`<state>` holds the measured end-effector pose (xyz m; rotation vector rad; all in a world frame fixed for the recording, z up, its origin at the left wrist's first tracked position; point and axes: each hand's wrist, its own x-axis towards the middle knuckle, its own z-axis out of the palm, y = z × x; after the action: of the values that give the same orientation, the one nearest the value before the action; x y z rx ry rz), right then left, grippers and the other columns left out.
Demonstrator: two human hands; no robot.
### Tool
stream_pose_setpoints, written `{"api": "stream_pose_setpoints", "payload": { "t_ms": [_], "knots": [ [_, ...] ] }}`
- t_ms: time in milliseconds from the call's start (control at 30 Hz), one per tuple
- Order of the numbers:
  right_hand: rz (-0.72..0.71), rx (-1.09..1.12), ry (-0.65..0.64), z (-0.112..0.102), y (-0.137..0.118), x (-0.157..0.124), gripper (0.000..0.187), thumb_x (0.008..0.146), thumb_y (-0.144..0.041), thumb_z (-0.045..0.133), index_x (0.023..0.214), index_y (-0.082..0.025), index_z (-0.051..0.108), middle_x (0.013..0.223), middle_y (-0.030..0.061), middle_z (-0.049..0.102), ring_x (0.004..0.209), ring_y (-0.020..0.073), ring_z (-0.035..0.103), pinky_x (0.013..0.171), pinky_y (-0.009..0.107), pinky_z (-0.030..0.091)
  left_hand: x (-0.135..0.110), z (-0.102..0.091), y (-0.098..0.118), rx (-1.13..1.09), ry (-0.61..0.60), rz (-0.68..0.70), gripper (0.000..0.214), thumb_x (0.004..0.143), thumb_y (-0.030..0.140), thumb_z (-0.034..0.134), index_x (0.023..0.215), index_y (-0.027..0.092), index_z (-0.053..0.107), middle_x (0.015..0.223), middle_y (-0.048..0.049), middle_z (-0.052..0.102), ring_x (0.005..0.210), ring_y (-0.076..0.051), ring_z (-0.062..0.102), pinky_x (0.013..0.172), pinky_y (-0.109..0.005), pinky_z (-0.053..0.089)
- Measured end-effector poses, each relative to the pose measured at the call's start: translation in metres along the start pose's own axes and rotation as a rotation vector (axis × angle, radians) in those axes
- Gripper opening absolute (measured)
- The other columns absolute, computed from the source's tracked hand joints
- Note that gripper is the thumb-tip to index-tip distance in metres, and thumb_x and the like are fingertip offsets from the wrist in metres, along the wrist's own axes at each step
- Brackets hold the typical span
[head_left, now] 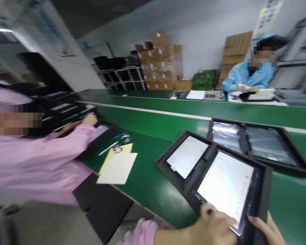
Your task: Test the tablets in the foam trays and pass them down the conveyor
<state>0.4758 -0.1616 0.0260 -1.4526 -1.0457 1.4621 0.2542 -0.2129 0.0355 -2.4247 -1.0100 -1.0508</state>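
Note:
A black foam tray [264,190] holds two tablets with lit white screens. The larger tablet [226,183] is in its near right recess, and the smaller tablet [187,156] lies in the left recess. My left hand [211,226], slightly blurred, reaches over the near end of the larger tablet, fingers apart and touching its lower screen area. At the tray's near right edge, my right hand [267,229] grips the rim with the thumb on top. Part of it is cut off by the frame. Behind stands a second black tray [303,163] with two dark-screened, film-covered tablets.
On the green bench [153,183] lie white paper [118,168], a clipboard, pens and small round items. A person in pink [40,160] works at the left among black trays. Across the bench sits a person in blue [250,75]. Cardboard boxes [160,64] are stacked behind.

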Motion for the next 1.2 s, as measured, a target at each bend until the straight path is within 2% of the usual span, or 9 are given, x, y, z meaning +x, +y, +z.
{"api": "stream_pose_setpoints", "payload": {
  "t_ms": [100, 200, 367, 467, 600, 733, 900, 1067, 1200],
  "knots": [
    [0.112, 0.053, 0.115, -0.016, -0.003, -0.018, 0.060, 0.066, -0.040, 0.070, 0.123, -0.026, 0.061, 0.094, 0.0001, 0.072, 0.074, 0.0224, 0.067, 0.062, 0.031, 0.055, -0.033, -0.053, -0.040, 0.163, -0.108, -0.449, 0.029, 0.095, 0.038, 0.053, 0.113, 0.024, 0.072, 0.126, -0.0127, 0.063, 0.111, -0.028, 0.055, 0.093, -0.044, 0.039],
    [0.120, -0.059, 0.124, -0.037, -0.015, -0.018, 0.062, 0.063, -0.040, 0.063, 0.123, -0.024, 0.064, 0.096, 0.0021, 0.074, 0.072, 0.0228, 0.066, 0.059, 0.031, 0.051, -0.065, -0.093, -0.086, 0.344, -0.108, -0.718, 0.035, 0.099, 0.035, 0.046, 0.123, 0.024, 0.069, 0.142, -0.0181, 0.050, 0.126, -0.038, 0.050, 0.097, -0.054, 0.043],
    [-0.180, -0.784, 0.204, -0.052, -0.043, -0.009, 0.041, 0.085, -0.052, 0.052, 0.104, -0.023, 0.074, 0.084, 0.0095, 0.072, 0.089, 0.0310, 0.067, 0.077, 0.039, 0.052, -0.088, -0.104, -0.093, 0.159, -0.211, -1.010, 0.048, 0.101, 0.047, 0.038, 0.137, 0.024, 0.060, 0.150, -0.0164, 0.043, 0.130, -0.035, 0.053, 0.100, -0.053, 0.051],
    [-0.522, -1.178, 0.214, -0.026, -0.057, -0.011, 0.046, 0.098, -0.049, 0.043, 0.109, -0.020, 0.076, 0.090, 0.0150, 0.069, 0.089, 0.0293, 0.063, 0.080, 0.040, 0.049, -0.072, -0.096, -0.079, 0.239, -0.257, -1.010, 0.054, 0.102, 0.050, 0.034, 0.135, 0.018, 0.062, 0.153, -0.0224, 0.040, 0.139, -0.043, 0.043, 0.107, -0.069, 0.039],
    [-1.040, -1.303, -0.268, 0.020, -0.057, -0.011, 0.054, 0.093, -0.067, 0.050, 0.135, -0.036, 0.064, 0.140, 0.0148, 0.055, 0.126, 0.0341, 0.049, 0.106, 0.055, 0.035, -0.049, -0.084, -0.063, 0.388, -0.315, -1.010, 0.059, 0.103, 0.050, 0.028, 0.128, 0.011, 0.065, 0.155, -0.0296, 0.037, 0.145, -0.051, 0.030, 0.101, -0.089, 0.014],
    [-1.060, -1.277, -0.362, 0.029, -0.048, -0.008, 0.045, 0.093, -0.067, 0.050, 0.123, -0.040, 0.071, 0.146, 0.0114, 0.051, 0.132, 0.0350, 0.043, 0.112, 0.064, 0.018, -0.052, -0.084, -0.051, 0.344, -0.394, -0.982, 0.054, 0.105, 0.047, 0.028, 0.128, 0.015, 0.066, 0.159, -0.0249, 0.034, 0.148, -0.048, 0.025, 0.101, -0.090, 0.004],
    [-1.163, -1.012, -0.074, 0.005, -0.044, -0.010, 0.050, 0.102, -0.042, 0.035, 0.077, -0.024, 0.074, 0.128, 0.0090, 0.061, 0.116, 0.0292, 0.050, 0.112, 0.059, 0.021, -0.061, -0.102, -0.061, 0.085, -0.387, -0.748, 0.048, 0.105, 0.036, 0.031, 0.151, 0.029, 0.045, 0.167, -0.0120, 0.022, 0.149, -0.036, 0.030, 0.116, -0.068, 0.028],
    [-1.069, -0.997, -0.110, 0.001, -0.043, -0.008, 0.052, 0.102, -0.044, 0.027, 0.100, -0.028, 0.076, 0.123, 0.0102, 0.059, 0.111, 0.0293, 0.050, 0.108, 0.059, 0.028, -0.065, -0.105, -0.097, 0.231, -0.269, -0.402, 0.062, 0.103, 0.031, 0.042, 0.161, 0.025, 0.021, 0.136, -0.0142, 0.062, 0.116, -0.028, 0.063, 0.104, -0.044, 0.047],
    [-1.018, -1.122, -0.293, 0.007, -0.046, -0.004, 0.051, 0.102, -0.050, 0.028, 0.120, -0.032, 0.072, 0.134, 0.0106, 0.054, 0.118, 0.0307, 0.046, 0.110, 0.059, 0.025, -0.067, -0.103, -0.103, 0.231, -0.287, -0.455, 0.061, 0.105, 0.035, 0.036, 0.160, 0.015, 0.021, 0.116, -0.0128, 0.072, 0.101, -0.027, 0.066, 0.099, -0.042, 0.047]
  ]
}}
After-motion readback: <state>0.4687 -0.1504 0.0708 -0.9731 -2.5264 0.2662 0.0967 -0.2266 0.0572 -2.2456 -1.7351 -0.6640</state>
